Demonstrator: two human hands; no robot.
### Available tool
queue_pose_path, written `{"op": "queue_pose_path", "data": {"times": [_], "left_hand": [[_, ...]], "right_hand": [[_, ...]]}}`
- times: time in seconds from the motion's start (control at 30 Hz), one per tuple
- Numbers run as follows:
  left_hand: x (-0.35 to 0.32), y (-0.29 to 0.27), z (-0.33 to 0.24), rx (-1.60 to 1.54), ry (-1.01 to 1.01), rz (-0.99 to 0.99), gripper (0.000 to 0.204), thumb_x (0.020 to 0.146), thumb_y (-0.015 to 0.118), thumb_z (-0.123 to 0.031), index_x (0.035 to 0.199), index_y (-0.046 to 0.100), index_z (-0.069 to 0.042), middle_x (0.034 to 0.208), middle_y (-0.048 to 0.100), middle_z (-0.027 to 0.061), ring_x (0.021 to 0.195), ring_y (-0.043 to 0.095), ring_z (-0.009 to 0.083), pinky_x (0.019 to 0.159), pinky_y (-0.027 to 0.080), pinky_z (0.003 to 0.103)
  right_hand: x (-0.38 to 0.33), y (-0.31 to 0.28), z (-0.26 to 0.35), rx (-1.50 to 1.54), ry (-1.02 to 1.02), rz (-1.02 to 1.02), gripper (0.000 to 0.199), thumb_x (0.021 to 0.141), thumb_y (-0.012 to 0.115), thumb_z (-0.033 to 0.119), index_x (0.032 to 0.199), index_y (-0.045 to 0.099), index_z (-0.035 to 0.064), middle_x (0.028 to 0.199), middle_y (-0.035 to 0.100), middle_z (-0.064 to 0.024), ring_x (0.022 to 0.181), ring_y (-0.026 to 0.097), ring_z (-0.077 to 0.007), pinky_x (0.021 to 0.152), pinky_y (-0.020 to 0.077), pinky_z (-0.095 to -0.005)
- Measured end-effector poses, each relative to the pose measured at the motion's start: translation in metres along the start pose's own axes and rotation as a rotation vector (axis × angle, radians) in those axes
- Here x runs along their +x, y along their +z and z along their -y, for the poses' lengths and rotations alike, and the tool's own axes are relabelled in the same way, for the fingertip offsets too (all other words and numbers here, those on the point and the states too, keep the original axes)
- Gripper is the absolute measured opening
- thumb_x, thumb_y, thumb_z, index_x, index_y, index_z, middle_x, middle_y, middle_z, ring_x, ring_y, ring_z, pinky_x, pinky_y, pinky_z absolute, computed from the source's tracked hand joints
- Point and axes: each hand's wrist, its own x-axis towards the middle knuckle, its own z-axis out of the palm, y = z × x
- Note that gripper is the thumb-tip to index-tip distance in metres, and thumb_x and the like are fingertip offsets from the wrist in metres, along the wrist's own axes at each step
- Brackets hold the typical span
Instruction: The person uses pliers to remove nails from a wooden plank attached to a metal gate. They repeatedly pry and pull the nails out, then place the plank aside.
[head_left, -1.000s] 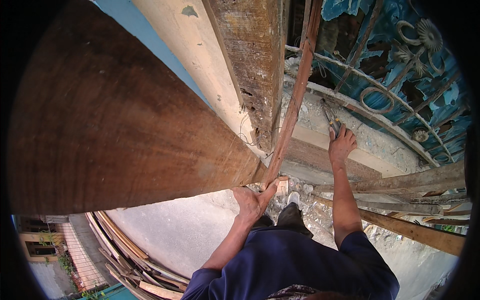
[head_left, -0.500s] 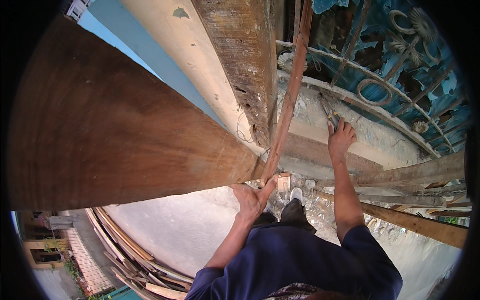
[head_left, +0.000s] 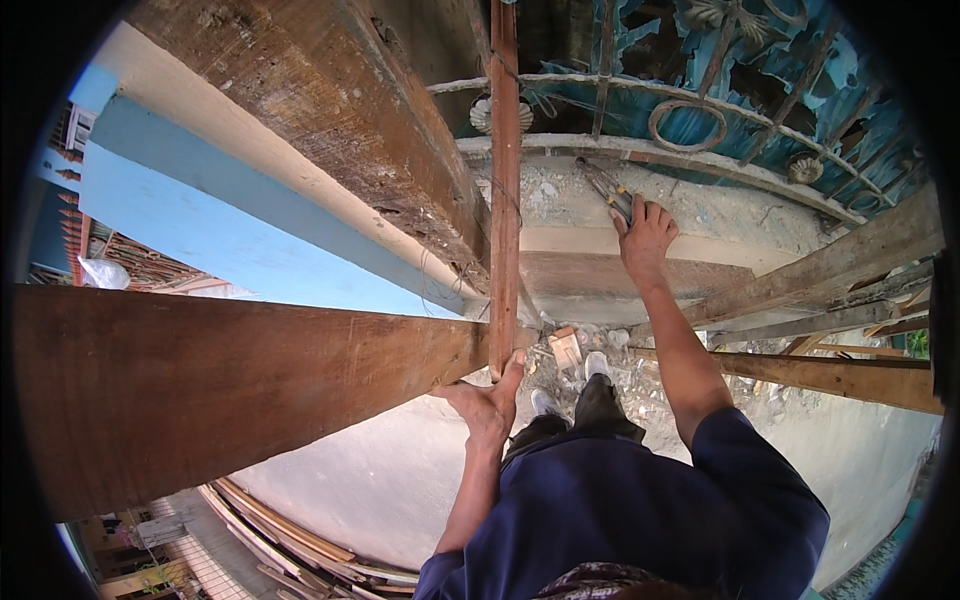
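Note:
My left hand (head_left: 484, 408) grips the lower edge of a wide brown board (head_left: 230, 385) near its narrow-looking end. Its thumb points up against the foot of a thin reddish wood strip (head_left: 505, 190), which crosses in front of the board's end. My right hand (head_left: 648, 240) reaches to a rough concrete ledge (head_left: 560, 205), its fingers curled around the handles of dark pliers with yellow marks (head_left: 612, 192). The pliers' jaws point away from me, over the ledge. The palm side of both hands is hidden.
A thick worn timber post (head_left: 330, 110) stands beside the strip. Behind the ledge is an ironwork grille (head_left: 690, 125) with torn blue sheeting. Wooden beams (head_left: 840, 380) extend at right. Rubble and a brick piece (head_left: 565, 347) lie near my shoes; long planks (head_left: 270, 525) are stacked lower left.
The view has turned, and the ledge and grille sit farther left. The brown board appears narrower and lower, uncovering blue wall and rooftops. Both hands keep their holds.

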Motion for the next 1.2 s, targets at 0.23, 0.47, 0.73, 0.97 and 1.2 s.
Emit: {"op": "queue_pose_path", "data": {"times": [0.23, 0.47, 0.73, 0.97, 1.2], "left_hand": [[0.001, 0.001, -0.006, 0.013, 0.052, -0.016, 0.104, 0.073, 0.09, -0.022, 0.136, 0.015, 0.014, 0.135, 0.032, 0.0267, 0.126, 0.034, 0.0326, 0.112, 0.02, 0.046], [-0.001, -0.001, -0.009, 0.103, -0.048, -0.018, 0.105, 0.072, 0.09, -0.028, 0.135, 0.02, 0.017, 0.133, 0.036, 0.028, 0.124, 0.038, 0.0339, 0.111, 0.023, 0.046], [0.0, -0.009, -0.001, 0.181, -0.059, 0.065, 0.112, 0.071, 0.09, -0.031, 0.136, 0.012, 0.016, 0.135, 0.031, 0.0283, 0.127, 0.033, 0.0352, 0.111, 0.021, 0.047], [0.003, -0.008, -0.01, 0.104, 0.025, -0.08, 0.078, 0.068, 0.09, -0.033, 0.116, 0.05, 0.013, 0.114, 0.053, 0.0246, 0.104, 0.053, 0.0368, 0.095, 0.039, 0.047], [0.004, -0.015, -0.001, 0.217, 0.002, 0.082, 0.103, 0.067, 0.089, -0.041, 0.129, 0.027, 0.014, 0.126, 0.042, 0.0275, 0.116, 0.045, 0.0381, 0.102, 0.034, 0.046]], "right_hand": [[0.002, 0.0, -0.001, 0.005, 0.008, -0.012, 0.052, 0.092, 0.064, 0.043, 0.131, 0.056, 0.0088, 0.112, 0.053, -0.0107, 0.108, 0.046, -0.0296, 0.097, 0.03, -0.0478], [0.001, -0.001, 0.001, 0.017, 0.002, -0.036, 0.053, 0.091, 0.065, 0.043, 0.131, 0.057, 0.0086, 0.111, 0.054, -0.0104, 0.108, 0.045, -0.0291, 0.097, 0.0298, -0.047], [0.002, -0.006, 0.007, 0.03, 0.018, 0.041, 0.053, 0.094, 0.063, 0.042, 0.133, 0.053, 0.0084, 0.116, 0.051, -0.013, 0.112, 0.044, -0.0318, 0.099, 0.0288, -0.0485], [0.0, -0.007, 0.006, -0.004, -0.011, 0.032, 0.053, 0.095, 0.062, 0.041, 0.135, 0.049, 0.0083, 0.117, 0.049, -0.0152, 0.112, 0.044, -0.0335, 0.098, 0.0298, -0.0501], [0.001, -0.008, 0.008, -0.013, 0.003, 0.085, 0.054, 0.096, 0.062, 0.04, 0.137, 0.048, 0.008, 0.119, 0.048, -0.0151, 0.114, 0.043, -0.0335, 0.098, 0.0304, -0.0507]]}}
